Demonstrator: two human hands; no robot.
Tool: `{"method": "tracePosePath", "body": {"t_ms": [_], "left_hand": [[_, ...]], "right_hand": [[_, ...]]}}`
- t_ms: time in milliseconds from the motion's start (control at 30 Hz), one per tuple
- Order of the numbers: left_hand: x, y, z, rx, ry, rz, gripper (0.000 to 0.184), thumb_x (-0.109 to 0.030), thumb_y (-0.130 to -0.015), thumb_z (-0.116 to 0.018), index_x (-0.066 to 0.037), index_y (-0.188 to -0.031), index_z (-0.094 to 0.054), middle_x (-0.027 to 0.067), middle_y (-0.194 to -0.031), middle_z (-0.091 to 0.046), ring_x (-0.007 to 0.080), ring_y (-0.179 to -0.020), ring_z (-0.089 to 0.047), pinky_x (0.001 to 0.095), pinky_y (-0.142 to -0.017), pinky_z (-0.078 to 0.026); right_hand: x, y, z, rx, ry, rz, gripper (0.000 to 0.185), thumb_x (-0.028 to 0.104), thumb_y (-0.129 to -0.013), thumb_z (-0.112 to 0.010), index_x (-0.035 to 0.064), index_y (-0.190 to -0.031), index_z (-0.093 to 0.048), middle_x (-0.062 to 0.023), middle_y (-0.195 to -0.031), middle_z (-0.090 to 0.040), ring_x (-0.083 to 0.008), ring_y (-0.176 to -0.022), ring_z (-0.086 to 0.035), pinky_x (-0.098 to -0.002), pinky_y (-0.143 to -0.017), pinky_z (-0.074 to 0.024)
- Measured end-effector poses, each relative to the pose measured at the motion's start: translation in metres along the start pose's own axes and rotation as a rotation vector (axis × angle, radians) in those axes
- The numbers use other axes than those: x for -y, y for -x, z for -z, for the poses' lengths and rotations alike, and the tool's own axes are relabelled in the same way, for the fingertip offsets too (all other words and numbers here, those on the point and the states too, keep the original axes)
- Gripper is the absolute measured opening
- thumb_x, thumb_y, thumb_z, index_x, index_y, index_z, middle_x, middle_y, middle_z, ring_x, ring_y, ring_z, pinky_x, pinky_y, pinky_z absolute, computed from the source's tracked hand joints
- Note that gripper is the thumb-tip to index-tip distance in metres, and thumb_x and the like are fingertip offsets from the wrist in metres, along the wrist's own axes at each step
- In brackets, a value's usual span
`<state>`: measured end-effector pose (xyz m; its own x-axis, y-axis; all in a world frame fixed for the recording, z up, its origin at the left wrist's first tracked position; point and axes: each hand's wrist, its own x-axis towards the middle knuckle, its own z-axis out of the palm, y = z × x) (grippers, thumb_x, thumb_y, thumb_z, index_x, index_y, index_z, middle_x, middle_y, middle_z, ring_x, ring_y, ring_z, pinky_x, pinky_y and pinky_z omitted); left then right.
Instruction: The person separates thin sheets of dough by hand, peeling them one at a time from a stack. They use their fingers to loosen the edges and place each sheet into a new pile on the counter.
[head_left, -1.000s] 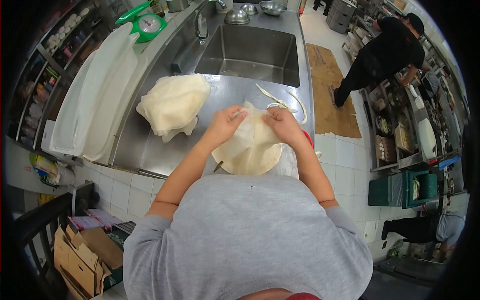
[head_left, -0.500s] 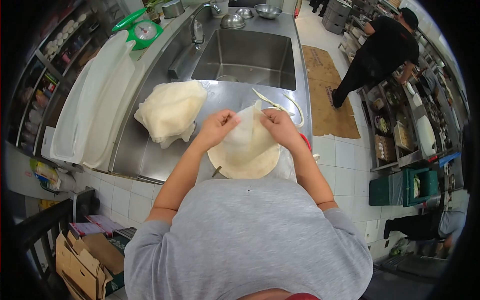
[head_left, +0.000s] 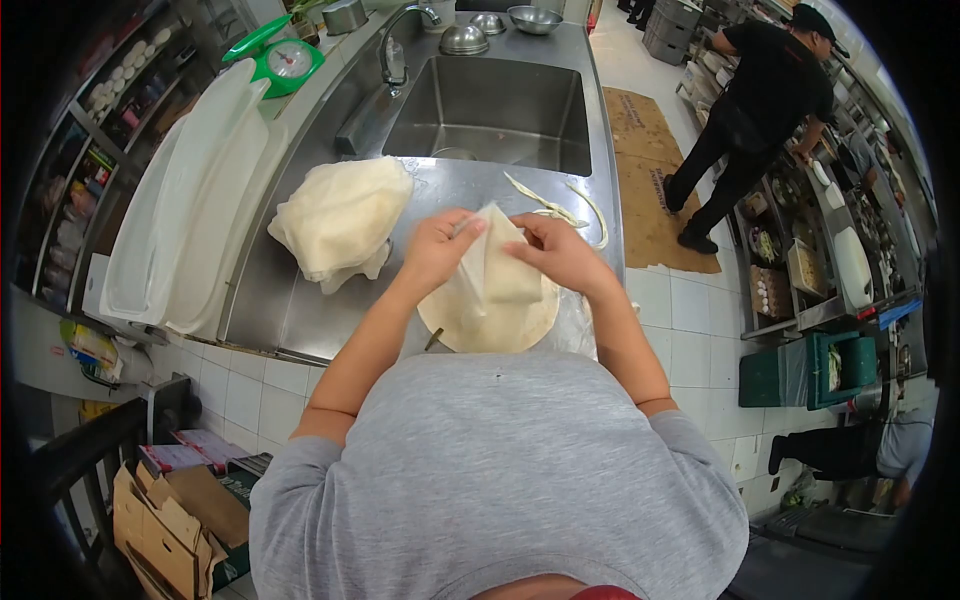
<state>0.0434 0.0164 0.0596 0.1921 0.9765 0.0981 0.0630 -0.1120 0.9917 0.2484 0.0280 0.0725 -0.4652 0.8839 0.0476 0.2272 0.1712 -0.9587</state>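
My left hand (head_left: 437,250) pinches the edge of a thin, pale dough wrapper (head_left: 512,272) between thumb and fingers. My right hand (head_left: 567,255) grips the same wrapper on its other side, thumb lying over the sheet. The wrapper is lifted and partly folded, one layer looking translucent. Beneath it are round, flat wrappers (head_left: 505,335) on the steel counter, with a small dark strip (head_left: 434,338) at their left edge. A crumpled heap of similar sheets (head_left: 340,215) sits left of my left hand. Beyond my right hand lie thin dough strips (head_left: 545,197).
A steel sink (head_left: 490,110) with a faucet (head_left: 388,50) lies ahead. White plastic tubs (head_left: 170,210) and a green scale (head_left: 285,65) stand left. A person in black (head_left: 765,100) stands by shelves on the right; another person (head_left: 850,450) is at lower right.
The wrapper's raised part has been folded over more to the right, and my right hand has shifted along it. The person in black has turned and stepped.
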Motion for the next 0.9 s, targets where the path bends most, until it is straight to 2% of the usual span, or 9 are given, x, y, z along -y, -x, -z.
{"method": "tracePosePath", "body": {"t_ms": [67,200,300,433,533,633,667,733,900], "left_hand": [[-0.005,0.002,-0.007,0.045,0.017,0.001,0.022,-0.021,-0.090,-0.060,-0.002,-0.099,-0.064,0.0011,-0.083,-0.065,0.0049,-0.071,-0.057,0.0200,-0.063,-0.046],[-0.005,0.001,-0.003,-0.069,0.087,-0.004,0.022,-0.021,-0.090,-0.060,-0.001,-0.097,-0.064,0.0008,-0.082,-0.065,0.0048,-0.071,-0.057,0.0200,-0.064,-0.046],[-0.001,0.002,0.009,-0.122,0.107,-0.001,0.023,-0.021,-0.089,-0.061,-0.001,-0.099,-0.063,0.0009,-0.082,-0.065,0.0054,-0.070,-0.057,0.0208,-0.064,-0.046],[0.010,-0.004,0.011,-0.018,-0.037,0.032,0.026,-0.023,-0.088,-0.063,-0.001,-0.103,-0.062,0.0018,-0.084,-0.064,0.0074,-0.069,-0.057,0.0228,-0.064,-0.046],[0.001,-0.003,-0.009,-0.101,-0.171,-0.013,0.029,-0.024,-0.088,-0.062,-0.001,-0.105,-0.061,0.0027,-0.086,-0.064,0.0089,-0.069,-0.057,0.0236,-0.064,-0.046],[-0.034,0.003,-0.008,-0.219,-0.179,0.187,0.028,-0.023,-0.088,-0.062,0.000,-0.104,-0.061,0.0029,-0.086,-0.065,0.0083,-0.071,-0.057,0.0230,-0.066,-0.046],[-0.025,0.001,-0.005,-0.206,-0.101,0.127,0.028,-0.023,-0.088,-0.062,0.000,-0.104,-0.062,0.0027,-0.087,-0.065,0.0081,-0.072,-0.057,0.0227,-0.067,-0.046],[-0.004,-0.004,0.002,-0.176,0.052,0.007,0.027,-0.023,-0.088,-0.062,0.000,-0.102,-0.063,0.0024,-0.087,-0.065,0.0075,-0.073,-0.058,0.0222,-0.068,-0.046],[-0.005,0.004,-0.014,-0.053,-0.043,-0.077,0.024,-0.023,-0.088,-0.061,0.000,-0.097,-0.066,0.0012,-0.083,-0.066,0.0063,-0.075,-0.057,0.0227,-0.068,-0.046]], "right_hand": [[0.003,-0.004,-0.015,-0.072,0.019,0.075,0.025,0.015,-0.088,-0.059,-0.0042,-0.104,-0.060,-0.0045,-0.087,-0.065,-0.0085,-0.076,-0.059,-0.0225,-0.070,-0.0470],[0.004,-0.004,-0.004,-0.132,-0.234,-0.136,0.024,0.014,-0.087,-0.059,-0.0043,-0.102,-0.062,-0.0048,-0.084,-0.065,-0.0098,-0.071,-0.059,-0.0248,-0.065,-0.0477],[0.001,-0.004,0.007,-0.205,-0.335,-0.094,0.022,0.013,-0.088,-0.058,-0.0033,-0.103,-0.063,-0.0046,-0.084,-0.065,-0.0096,-0.072,-0.059,-0.0248,-0.066,-0.0475],[0.001,-0.003,0.001,-0.138,-0.308,-0.110,0.022,0.013,-0.089,-0.057,-0.0028,-0.103,-0.063,-0.0042,-0.085,-0.065,-0.0092,-0.071,-0.058,-0.0246,-0.066,-0.0473],[-0.001,-0.003,-0.015,-0.064,-0.143,0.069,0.020,0.013,-0.090,-0.055,-0.0017,-0.101,-0.064,-0.0030,-0.083,-0.065,-0.0087,-0.071,-0.058,-0.0246,-0.066,-0.0474],[0.003,-0.002,-0.001,-0.062,-0.232,-0.091,0.020,0.014,-0.090,-0.055,-0.0011,-0.099,-0.064,-0.0022,-0.082,-0.065,-0.0083,-0.072,-0.059,-0.0243,-0.066,-0.0474],[0.004,-0.002,0.005,-0.075,-0.296,-0.141,0.021,0.014,-0.089,-0.057,-0.0016,-0.100,-0.064,-0.0027,-0.083,-0.065,-0.0085,-0.073,-0.059,-0.0241,-0.066,-0.0474],[0.006,0.000,0.010,-0.052,-0.190,-0.121,0.022,0.014,-0.088,-0.057,-0.0022,-0.101,-0.063,-0.0033,-0.084,-0.065,-0.0086,-0.074,-0.059,-0.0244,-0.066,-0.0476],[-0.015,-0.011,-0.008,-0.125,-0.093,0.049,0.023,0.015,-0.088,-0.059,-0.0031,-0.102,-0.063,-0.0045,-0.084,-0.065,-0.0095,-0.074,-0.060,-0.0250,-0.066,-0.0479]]}}
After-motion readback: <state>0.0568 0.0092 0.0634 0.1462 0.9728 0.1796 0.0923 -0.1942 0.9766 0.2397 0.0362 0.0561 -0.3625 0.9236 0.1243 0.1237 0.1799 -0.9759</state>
